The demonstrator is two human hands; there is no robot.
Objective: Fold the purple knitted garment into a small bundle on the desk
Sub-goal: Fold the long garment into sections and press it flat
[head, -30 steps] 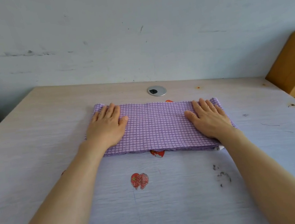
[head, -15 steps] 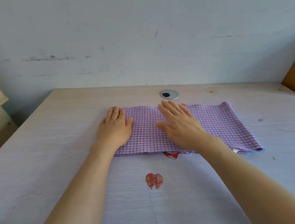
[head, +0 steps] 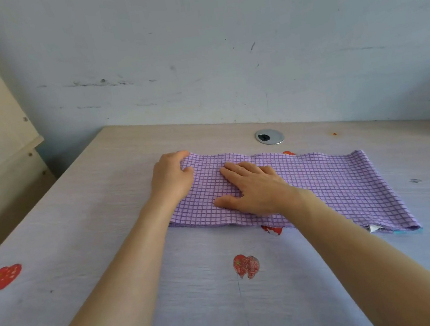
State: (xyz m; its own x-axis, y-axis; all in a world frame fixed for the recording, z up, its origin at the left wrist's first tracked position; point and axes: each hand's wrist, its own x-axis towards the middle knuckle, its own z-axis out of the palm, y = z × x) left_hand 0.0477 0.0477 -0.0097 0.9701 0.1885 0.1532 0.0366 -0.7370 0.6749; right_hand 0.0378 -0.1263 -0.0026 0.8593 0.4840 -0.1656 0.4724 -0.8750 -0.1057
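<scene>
Two hands are in view: a left hand (head: 172, 178) and a right hand (head: 253, 188), each with a bare forearm. One purple checked garment (head: 321, 183) lies on one desk (head: 82, 250). One round silver cable grommet (head: 270, 136) sits in the desk top. Four red heart-shaped stickers show on the desk: one at the left edge (head: 5, 276), one in the middle foreground (head: 246, 266), one peeking from under the garment's near edge (head: 272, 230), and one at its far edge (head: 288, 153).
</scene>
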